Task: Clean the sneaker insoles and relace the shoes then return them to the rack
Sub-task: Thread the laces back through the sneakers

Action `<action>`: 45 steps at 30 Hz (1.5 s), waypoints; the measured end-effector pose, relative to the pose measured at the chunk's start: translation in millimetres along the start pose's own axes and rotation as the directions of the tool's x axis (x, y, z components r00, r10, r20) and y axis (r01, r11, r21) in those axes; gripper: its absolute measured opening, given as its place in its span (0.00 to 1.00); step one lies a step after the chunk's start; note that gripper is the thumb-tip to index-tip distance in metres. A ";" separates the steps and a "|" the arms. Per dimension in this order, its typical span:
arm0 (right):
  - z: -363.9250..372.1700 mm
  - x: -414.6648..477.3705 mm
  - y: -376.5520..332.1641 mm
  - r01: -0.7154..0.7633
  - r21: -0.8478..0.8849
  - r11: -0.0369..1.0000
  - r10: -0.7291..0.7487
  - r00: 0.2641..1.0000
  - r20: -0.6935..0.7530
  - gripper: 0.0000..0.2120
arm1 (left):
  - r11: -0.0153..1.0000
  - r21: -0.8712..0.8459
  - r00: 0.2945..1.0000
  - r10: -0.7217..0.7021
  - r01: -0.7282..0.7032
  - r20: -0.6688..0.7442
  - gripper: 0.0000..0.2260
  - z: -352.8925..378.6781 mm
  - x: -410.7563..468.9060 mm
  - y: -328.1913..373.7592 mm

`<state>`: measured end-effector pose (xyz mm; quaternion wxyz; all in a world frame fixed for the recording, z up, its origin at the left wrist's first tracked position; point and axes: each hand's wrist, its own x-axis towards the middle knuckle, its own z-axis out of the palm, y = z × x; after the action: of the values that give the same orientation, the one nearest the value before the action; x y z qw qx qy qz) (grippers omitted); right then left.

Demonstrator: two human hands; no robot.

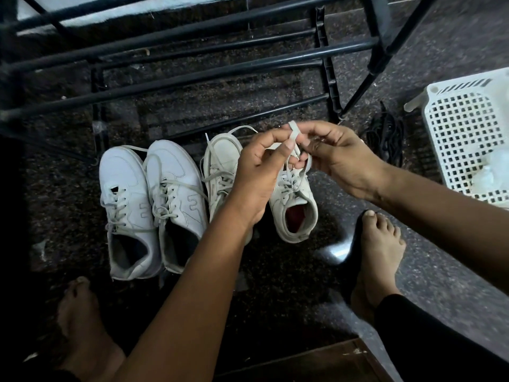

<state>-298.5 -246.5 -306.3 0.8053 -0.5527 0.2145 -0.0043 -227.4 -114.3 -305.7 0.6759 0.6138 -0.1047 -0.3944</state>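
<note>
On the dark speckled floor (275,271) in front of the black metal rack (192,75), four white sneakers stand in a row, toes toward the rack. The rightmost sneaker (296,213), with a red lining visible in its opening, is the one being worked on.

Both hands are raised just above its tongue. The left hand (259,172) pinches a flat white lace (294,132) between thumb and forefinger, the remaining fingers curled. The right hand (338,158) grips the same lace from the other side with its fingertips; a folded loop stands up between the two hands. The step in hand appears to be tying the bow on this shoe.

Handling notes, as judgement: the lace is light, limp and flat, so it will twist and slide unless held near the loop base under light tension. Grip close to the knot, not at the free ends. The sneaker itself is light and soft-sided; for return to the rack, take hold at the heel collar or across the tongue.

The neighbouring sneaker (221,166) has loose lace ends trailing. The left pair (148,208) is laced, with ends lying slack. A white perforated basket (468,128) and a heap of black cord (385,133) lie to the right, well apart.
</note>
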 end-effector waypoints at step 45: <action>-3.7 -12.0 -2.6 -0.134 -0.597 0.791 -0.127 0.918 -0.375 0.15 | 0.906 0.392 0.987 -0.153 0.159 -0.046 0.08 -11.8 12.8 17.6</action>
<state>-310.0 -247.9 -300.9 0.5224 -0.7700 0.3634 -0.0447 -204.3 -115.0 -296.6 0.5055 0.7464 -0.1276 -0.4137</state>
